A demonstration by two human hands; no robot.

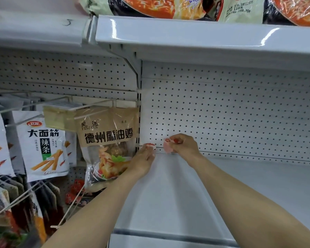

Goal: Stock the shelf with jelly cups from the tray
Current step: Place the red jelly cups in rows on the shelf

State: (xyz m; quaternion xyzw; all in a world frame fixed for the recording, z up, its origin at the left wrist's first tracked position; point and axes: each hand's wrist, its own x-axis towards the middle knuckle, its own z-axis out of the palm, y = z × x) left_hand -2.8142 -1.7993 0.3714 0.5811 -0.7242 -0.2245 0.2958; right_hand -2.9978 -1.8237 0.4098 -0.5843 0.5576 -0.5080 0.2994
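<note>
White shelf (pixel 168 203) bare near edge. Left hand (pixel 143 158) pinches jelly cup (pixel 150 145) in back left corner; right hand (pixel 184 145) grips second cup (pixel 168 147) just beside, likely starting row against pegboard (pixel 222 113). Tray unseen.

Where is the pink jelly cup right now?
The pink jelly cup is in the right hand, at the back left of the white shelf, against the pegboard wall.
</note>
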